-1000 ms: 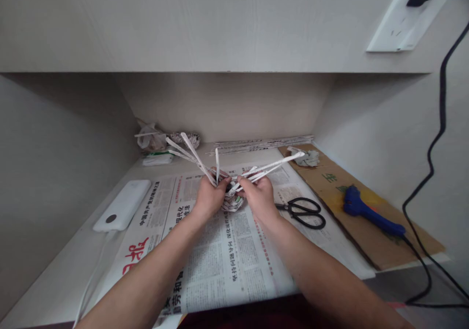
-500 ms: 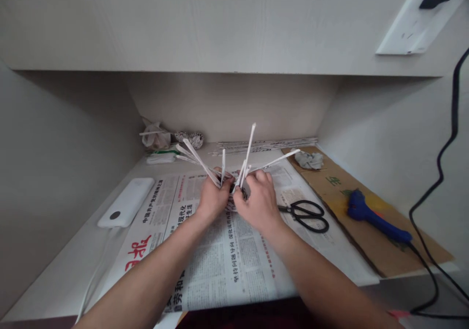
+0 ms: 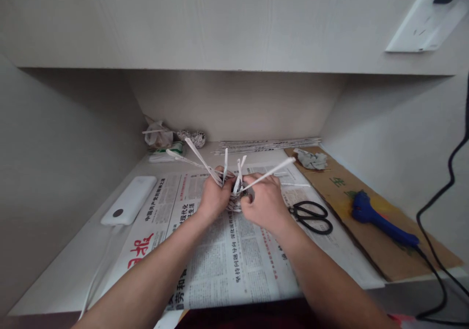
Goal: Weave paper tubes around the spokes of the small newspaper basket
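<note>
A small piece woven from rolled newspaper strips (image 3: 235, 203) sits between my hands, with several pale paper sticks (image 3: 200, 155) fanning upward from it. My left hand (image 3: 215, 192) is closed round its left side, thumb toward the middle. On the right, my right hand (image 3: 264, 197) has its fingers bent around one paper stick (image 3: 274, 170) that slants up to the right. Its thumb is near the woven rim. Both palms hide much of the woven body.
Newspaper (image 3: 216, 260) covers the worktop. Black-handled scissors (image 3: 313, 216) lie right of my hands. A blue glue gun (image 3: 381, 221) and crumpled paper (image 3: 311, 159) rest on cardboard (image 3: 395, 260). A white power bank (image 3: 129, 199) is at left; paper sticks (image 3: 267, 145) lie behind.
My right hand has shifted slightly right, away from the left hand. The tall upright stick now leans low to the right by that hand. My left hand keeps its hold.
</note>
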A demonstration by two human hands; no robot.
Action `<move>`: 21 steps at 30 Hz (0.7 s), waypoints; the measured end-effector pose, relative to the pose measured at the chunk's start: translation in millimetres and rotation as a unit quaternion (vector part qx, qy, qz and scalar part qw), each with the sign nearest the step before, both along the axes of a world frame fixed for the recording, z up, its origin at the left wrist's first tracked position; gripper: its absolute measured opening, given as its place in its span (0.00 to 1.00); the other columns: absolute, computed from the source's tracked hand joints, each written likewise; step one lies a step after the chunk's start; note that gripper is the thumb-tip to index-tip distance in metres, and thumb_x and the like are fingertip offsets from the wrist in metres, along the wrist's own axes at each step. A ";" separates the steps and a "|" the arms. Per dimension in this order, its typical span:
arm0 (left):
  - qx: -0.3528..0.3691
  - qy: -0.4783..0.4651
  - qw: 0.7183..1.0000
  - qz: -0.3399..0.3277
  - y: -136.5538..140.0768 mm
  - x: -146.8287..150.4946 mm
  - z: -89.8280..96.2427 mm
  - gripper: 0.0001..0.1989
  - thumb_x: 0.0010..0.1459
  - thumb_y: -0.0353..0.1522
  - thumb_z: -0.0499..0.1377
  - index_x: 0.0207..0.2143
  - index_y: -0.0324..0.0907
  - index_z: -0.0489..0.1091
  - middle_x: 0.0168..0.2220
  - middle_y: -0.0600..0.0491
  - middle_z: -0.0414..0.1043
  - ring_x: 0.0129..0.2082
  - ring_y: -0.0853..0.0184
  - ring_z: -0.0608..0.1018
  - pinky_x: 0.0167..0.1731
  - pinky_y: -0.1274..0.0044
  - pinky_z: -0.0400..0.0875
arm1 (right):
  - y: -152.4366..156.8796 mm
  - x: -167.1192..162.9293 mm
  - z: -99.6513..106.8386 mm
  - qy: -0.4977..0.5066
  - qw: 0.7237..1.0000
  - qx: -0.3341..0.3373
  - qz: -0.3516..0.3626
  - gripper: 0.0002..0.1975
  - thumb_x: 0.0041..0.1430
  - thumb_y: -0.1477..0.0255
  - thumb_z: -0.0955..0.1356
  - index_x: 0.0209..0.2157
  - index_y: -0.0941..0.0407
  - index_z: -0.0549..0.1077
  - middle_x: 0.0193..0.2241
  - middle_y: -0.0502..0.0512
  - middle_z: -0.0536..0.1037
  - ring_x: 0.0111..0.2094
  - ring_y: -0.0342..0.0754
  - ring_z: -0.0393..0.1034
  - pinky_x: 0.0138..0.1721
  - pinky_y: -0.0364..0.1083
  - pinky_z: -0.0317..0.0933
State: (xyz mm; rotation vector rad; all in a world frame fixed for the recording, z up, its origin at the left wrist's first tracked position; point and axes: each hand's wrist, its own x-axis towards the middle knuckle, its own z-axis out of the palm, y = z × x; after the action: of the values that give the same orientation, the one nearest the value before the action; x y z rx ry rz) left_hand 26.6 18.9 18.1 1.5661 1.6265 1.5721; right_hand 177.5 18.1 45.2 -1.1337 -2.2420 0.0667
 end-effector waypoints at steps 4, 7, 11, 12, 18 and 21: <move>0.002 0.009 1.000 -0.006 0.3 0.1 -0.9 0.02 0.52 0.28 0.58 0.28 0.42 0.70 0.27 0.54 0.74 0.29 0.65 0.76 0.34 0.75 0.69 | 6.2 1.4 -4.0 0.017 1.000 -0.009 -0.019 0.10 0.57 0.76 0.62 0.34 0.54 0.75 0.33 0.54 0.77 0.38 0.51 0.67 0.43 0.50 0.51; 0.000 0.007 1.000 -0.008 0.3 0.1 -1.0 0.02 0.53 0.28 0.57 0.29 0.42 0.70 0.28 0.54 0.75 0.30 0.65 0.76 0.34 0.74 0.69 | 7.1 1.8 -4.9 0.009 0.999 0.008 -0.035 0.09 0.59 0.76 0.63 0.33 0.53 0.76 0.34 0.54 0.77 0.40 0.52 0.67 0.43 0.50 0.50; -0.010 0.006 1.000 -0.014 -0.7 -0.3 0.4 0.01 0.53 0.29 0.58 0.29 0.42 0.69 0.27 0.54 0.74 0.30 0.65 0.76 0.34 0.74 0.69 | 6.2 1.7 -3.8 -0.014 0.998 0.018 -0.053 0.09 0.58 0.77 0.63 0.35 0.55 0.74 0.34 0.57 0.77 0.40 0.54 0.66 0.43 0.50 0.52; -0.007 0.003 1.000 -0.015 -1.1 -0.2 1.0 0.01 0.53 0.29 0.58 0.29 0.42 0.69 0.27 0.54 0.74 0.30 0.65 0.75 0.34 0.75 0.69 | 6.6 1.6 -3.7 -0.013 0.998 0.012 -0.053 0.09 0.57 0.78 0.63 0.35 0.56 0.74 0.34 0.57 0.76 0.39 0.54 0.66 0.42 0.50 0.53; -0.003 -0.017 1.000 -0.018 -2.1 1.0 1.5 0.02 0.52 0.28 0.57 0.28 0.42 0.70 0.27 0.55 0.74 0.29 0.66 0.76 0.33 0.76 0.69 | 15.0 1.8 -9.6 0.042 0.997 -0.061 -0.035 0.05 0.55 0.76 0.64 0.33 0.55 0.72 0.30 0.53 0.76 0.33 0.50 0.69 0.35 0.45 0.56; -0.006 -0.022 1.000 -0.017 -0.4 0.2 -0.5 0.02 0.51 0.30 0.58 0.28 0.42 0.71 0.27 0.54 0.75 0.30 0.65 0.76 0.33 0.75 0.70 | 17.0 2.3 -11.4 0.077 0.995 -0.070 -0.012 0.06 0.57 0.74 0.64 0.34 0.54 0.74 0.32 0.52 0.77 0.34 0.48 0.69 0.36 0.44 0.58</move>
State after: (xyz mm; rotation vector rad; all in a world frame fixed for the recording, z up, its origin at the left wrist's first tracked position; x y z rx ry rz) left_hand 26.8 18.5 17.6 1.5330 1.5747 1.5655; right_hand 179.8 35.1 33.9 -1.1855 -2.1141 0.2958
